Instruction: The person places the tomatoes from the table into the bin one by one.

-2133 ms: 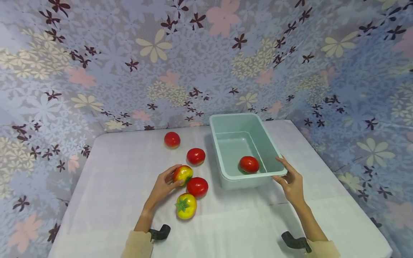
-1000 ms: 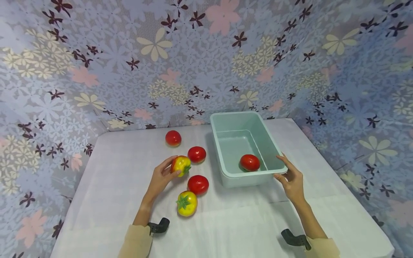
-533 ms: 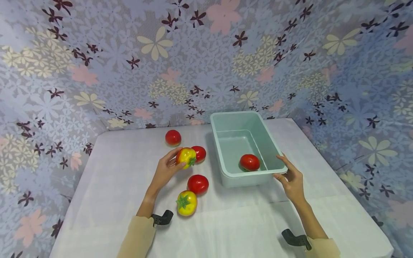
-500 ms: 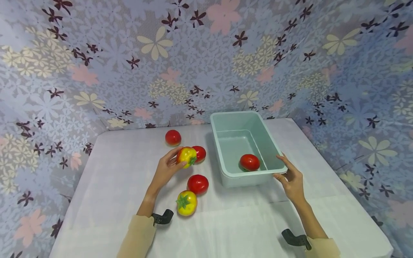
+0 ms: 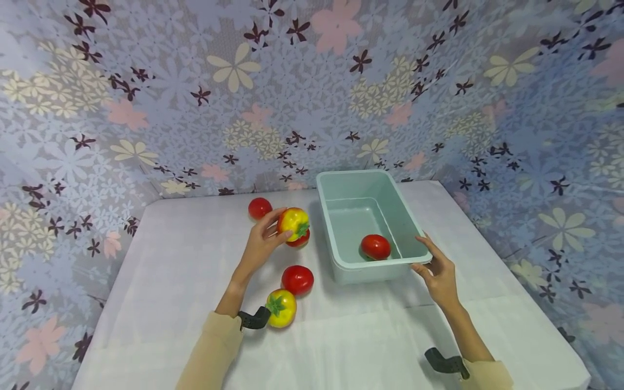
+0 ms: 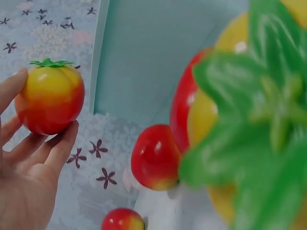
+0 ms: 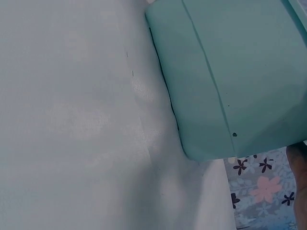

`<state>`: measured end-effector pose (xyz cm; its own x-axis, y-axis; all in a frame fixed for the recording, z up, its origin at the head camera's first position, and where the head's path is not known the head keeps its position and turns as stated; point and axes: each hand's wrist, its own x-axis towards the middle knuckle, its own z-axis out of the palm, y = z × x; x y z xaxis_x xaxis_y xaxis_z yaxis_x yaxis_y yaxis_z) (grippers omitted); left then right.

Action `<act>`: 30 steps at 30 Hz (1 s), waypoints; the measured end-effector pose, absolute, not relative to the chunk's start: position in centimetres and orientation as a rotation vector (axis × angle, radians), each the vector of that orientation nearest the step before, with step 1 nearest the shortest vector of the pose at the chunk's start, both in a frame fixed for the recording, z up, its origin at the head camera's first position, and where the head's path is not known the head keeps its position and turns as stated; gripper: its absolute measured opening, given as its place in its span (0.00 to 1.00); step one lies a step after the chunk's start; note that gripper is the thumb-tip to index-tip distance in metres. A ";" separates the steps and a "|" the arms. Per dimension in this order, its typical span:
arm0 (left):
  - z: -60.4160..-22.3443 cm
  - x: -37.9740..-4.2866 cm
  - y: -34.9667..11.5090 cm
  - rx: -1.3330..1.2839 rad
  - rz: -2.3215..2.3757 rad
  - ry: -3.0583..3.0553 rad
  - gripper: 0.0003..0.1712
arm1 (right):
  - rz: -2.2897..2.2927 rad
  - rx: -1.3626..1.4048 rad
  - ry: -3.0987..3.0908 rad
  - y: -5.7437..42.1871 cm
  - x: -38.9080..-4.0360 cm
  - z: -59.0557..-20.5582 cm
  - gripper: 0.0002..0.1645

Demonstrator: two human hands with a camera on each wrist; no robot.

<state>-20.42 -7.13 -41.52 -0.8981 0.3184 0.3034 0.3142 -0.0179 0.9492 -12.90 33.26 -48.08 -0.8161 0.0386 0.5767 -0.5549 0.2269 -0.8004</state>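
Note:
My left hand (image 5: 263, 241) grips a glossy toy tomato (image 5: 293, 223), yellow on top and red below, with a green leafy cap. It is raised above the table and overlaps a red tomato (image 5: 298, 240) behind it. In the left wrist view, fingers and thumb curl round the held tomato (image 6: 50, 98) from the left and below. My right hand (image 5: 440, 276) pinches the near right corner of a pale green plastic bin (image 5: 370, 275), thumb below the rim and fingers over it. Inside the bin lies one red tomato (image 5: 376, 247). The right wrist view shows the bin's outer wall (image 7: 230, 86).
A red tomato (image 5: 297, 280) and a yellow tomato (image 5: 281, 308) with a green cap sit close together in front of the bin's left side. Another red tomato (image 5: 260, 208) is farther back. A white cloth (image 5: 351, 341) covers the table; flowered fabric (image 5: 292, 97) hangs behind it.
My left hand has taken the yellow-and-red tomato up off the table and moved it away from me and rightward, towards the bin. My right hand has stayed at the bin's corner.

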 end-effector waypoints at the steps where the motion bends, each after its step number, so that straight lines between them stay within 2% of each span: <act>1: -41.5 -20.4 -7.0 0.713 2.135 2.189 0.31 | 1.623 0.469 -2.030 33.2 -12.9 -48.1 0.37; 10: -40.5 -20.6 -5.3 0.706 2.158 2.137 0.31 | 1.631 0.524 -1.971 33.2 -13.1 -47.8 0.37; 15: -41.3 -21.6 -4.2 0.722 2.165 2.103 0.32 | 1.657 0.527 -1.943 33.2 -13.1 -47.6 0.37; 30: -40.8 -22.0 -1.3 0.936 2.143 2.097 0.32 | 1.673 0.540 -1.935 33.0 -12.8 -48.0 0.36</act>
